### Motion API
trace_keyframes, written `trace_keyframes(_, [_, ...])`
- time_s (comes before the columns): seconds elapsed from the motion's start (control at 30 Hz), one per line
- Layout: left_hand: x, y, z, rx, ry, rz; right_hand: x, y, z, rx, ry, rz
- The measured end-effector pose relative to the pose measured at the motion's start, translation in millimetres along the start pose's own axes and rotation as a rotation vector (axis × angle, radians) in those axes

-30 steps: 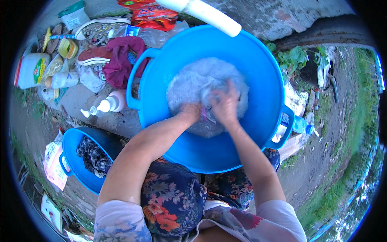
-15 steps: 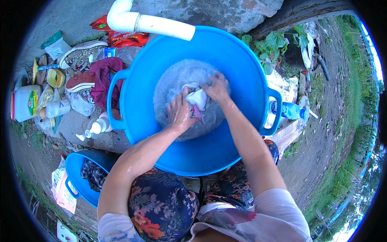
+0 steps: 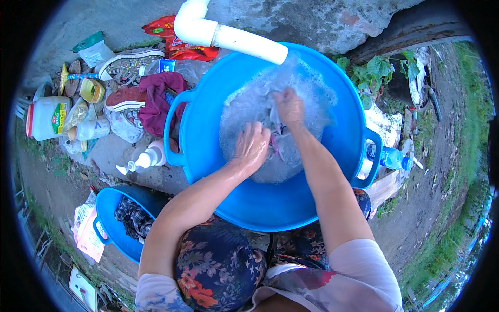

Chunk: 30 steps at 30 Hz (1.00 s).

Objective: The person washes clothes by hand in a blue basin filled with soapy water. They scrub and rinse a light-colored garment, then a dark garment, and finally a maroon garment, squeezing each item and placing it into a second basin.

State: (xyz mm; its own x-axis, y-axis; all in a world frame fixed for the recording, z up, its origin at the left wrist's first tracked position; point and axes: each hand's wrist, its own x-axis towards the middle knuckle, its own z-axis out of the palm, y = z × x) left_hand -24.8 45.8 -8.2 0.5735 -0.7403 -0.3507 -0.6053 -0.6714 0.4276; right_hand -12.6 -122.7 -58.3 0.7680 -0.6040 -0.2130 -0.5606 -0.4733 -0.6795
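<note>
A big blue tub with two handles holds cloudy, sudsy water. My left hand is in the tub, its fingers curled on a wet, pale garment with pink parts. Farther in and to the right, my right hand is closed on another stretch of the same cloth. Much of the garment lies under suds and my hands, so its kind cannot be made out.
A white elbowed pipe reaches over the tub's far rim. At left lie shoes, maroon cloth, a pump bottle and a white jug. A smaller blue bucket holds dark checked clothes. At right lies a blue bottle.
The whole view has shifted, with the tub now farther right. My right hand has closed and moved away from me with the cloth; suds spread toward the far rim. The white bunch has flattened.
</note>
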Motion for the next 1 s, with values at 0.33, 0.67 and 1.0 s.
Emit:
trace_keyframes(0.33, [12.1,0.5,36.7,-0.594,-0.018,-0.112,-92.4,-4.0,-86.2,0.131,-0.634,0.429])
trace_keyframes(0.67, [-0.6,-7.3,20.0,-0.022,-0.176,-0.110,-63.6,41.2,-30.9,-0.243,0.087,-0.212])
trace_keyframes(1.0, [11.4,-15.9,49.3,0.626,-0.228,0.036,-86.1,-10.4,39.4,-0.152,0.135,-0.383])
